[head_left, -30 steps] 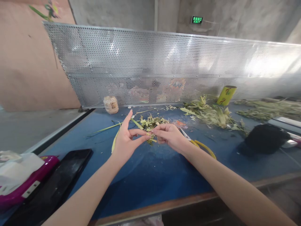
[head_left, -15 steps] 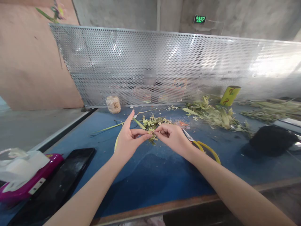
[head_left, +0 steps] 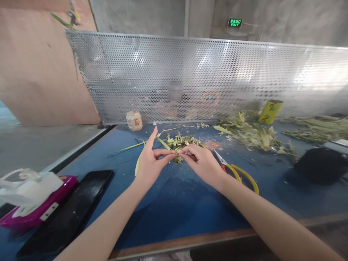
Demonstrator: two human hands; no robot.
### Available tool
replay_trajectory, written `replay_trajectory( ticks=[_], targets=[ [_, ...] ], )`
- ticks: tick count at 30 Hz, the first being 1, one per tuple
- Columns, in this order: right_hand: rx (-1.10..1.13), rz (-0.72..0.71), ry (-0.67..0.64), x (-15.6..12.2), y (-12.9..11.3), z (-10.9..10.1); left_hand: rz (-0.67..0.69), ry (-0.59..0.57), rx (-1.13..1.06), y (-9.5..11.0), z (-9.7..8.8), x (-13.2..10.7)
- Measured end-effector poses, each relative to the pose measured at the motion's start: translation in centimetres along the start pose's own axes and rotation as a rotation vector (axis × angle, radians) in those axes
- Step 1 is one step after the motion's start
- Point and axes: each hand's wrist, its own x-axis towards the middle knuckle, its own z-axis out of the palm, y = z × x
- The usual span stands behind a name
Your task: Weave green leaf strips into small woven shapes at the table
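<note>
My left hand [head_left: 151, 161] and my right hand [head_left: 201, 162] meet over the blue table [head_left: 174, 206], fingertips pinched together on a green leaf strip [head_left: 163, 143]. The strip runs up between my left index finger and thumb, and another length [head_left: 137, 166] hangs down behind that palm. My left index finger points up. My right fingers are curled tight on the strip's end. A small heap of green and yellow leaf scraps [head_left: 181, 141] lies just behind both hands.
Yellow-handled scissors [head_left: 237, 172] lie right of my right wrist. A black phone [head_left: 73, 210] and a magenta case with white plastic [head_left: 32, 203] sit at the left. Leaf piles [head_left: 252, 132], a yellow tube [head_left: 270, 111], a black bundle [head_left: 320, 165] and a twine roll [head_left: 134, 120] stand before the perforated metal screen [head_left: 190, 76].
The view has drifted a little, shifting everything slightly right. My hands stay pinched on the strip, with my right fingers working closer to my left thumb.
</note>
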Motion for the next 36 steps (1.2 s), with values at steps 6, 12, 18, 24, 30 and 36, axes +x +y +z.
replay_trajectory(
  ticks=[6, 12, 18, 24, 30, 36],
  targets=[
    [-0.153, -0.218, -0.004, -0.1, -0.2, 0.0, -0.078, 0.026, -0.135, -0.2, 0.1, 0.2],
    [-0.211, -0.229, 0.055, -0.5, -1.1, 1.0, -0.156, 0.031, -0.375, -0.4, 0.6, 0.2],
    [-0.353, -0.439, 0.155, -0.8, -0.9, 1.7, -0.198, 0.060, -0.461, -0.3, 0.5, 0.0],
    [-0.516, -0.590, 0.288, -0.5, -0.8, 1.9, -0.220, 0.033, -0.492, -0.5, 0.8, -0.3],
    [-0.646, -0.700, 0.244, -0.6, -1.2, 1.8, -0.229, 0.010, -0.539, -0.5, 1.0, -0.4],
    [-0.674, -0.758, 0.229, -0.5, -1.1, 1.2, -0.231, -0.005, -0.534, -0.3, 1.0, -0.4]
  ],
)
